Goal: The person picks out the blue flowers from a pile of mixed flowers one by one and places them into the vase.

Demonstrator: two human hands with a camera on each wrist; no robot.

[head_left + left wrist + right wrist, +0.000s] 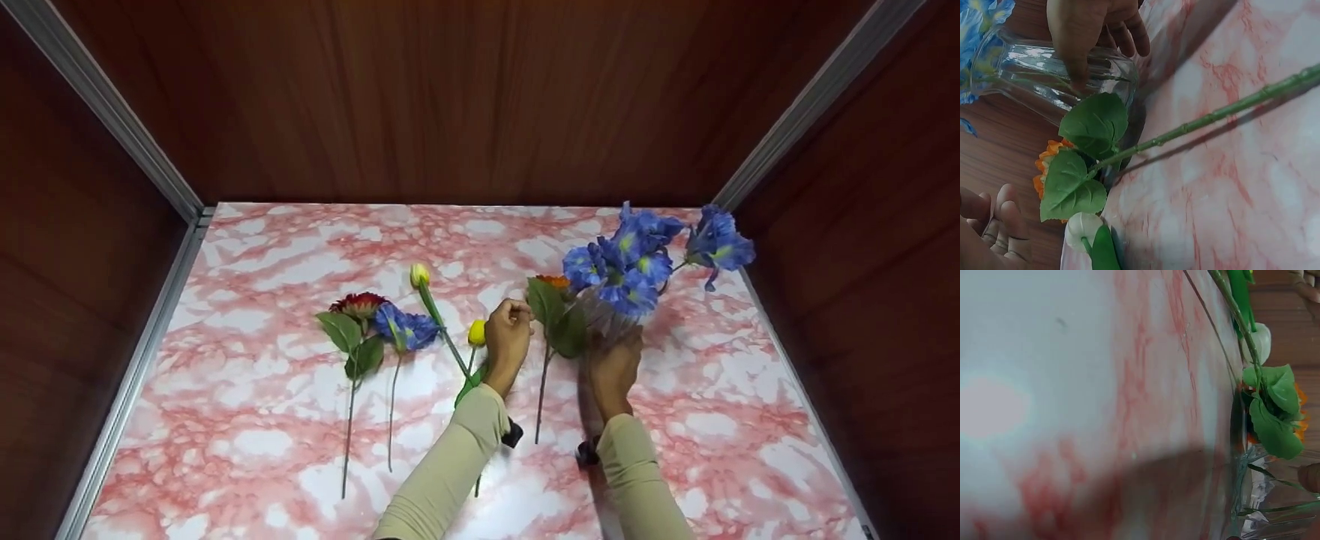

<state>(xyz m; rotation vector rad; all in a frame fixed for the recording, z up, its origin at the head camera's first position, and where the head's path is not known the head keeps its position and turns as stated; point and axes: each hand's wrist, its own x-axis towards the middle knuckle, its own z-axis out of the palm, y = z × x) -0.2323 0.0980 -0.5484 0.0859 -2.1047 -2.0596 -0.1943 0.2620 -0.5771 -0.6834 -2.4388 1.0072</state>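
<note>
My right hand (616, 366) grips a clear glass vase (1027, 76), with its thumb laid along the glass in the left wrist view. Blue flowers (626, 259) with yellow-green centres spread out of the vase's mouth, and their green stems show through the glass. Beside the vase lies an orange flower (1044, 166) with broad green leaves (546, 300). My left hand (510, 341) hovers left of it, fingers loosely bent and holding nothing visible. Close by that hand are a yellow tulip (477, 332) and a white tulip (1082, 228).
To the left lie a dark red flower (358, 304) with leaves and a single blue flower (405, 328), stems toward me. All rest on a red-and-white marbled table (262, 442). Brown wood-grain panels (450, 105) with metal edge strips enclose the back and both sides.
</note>
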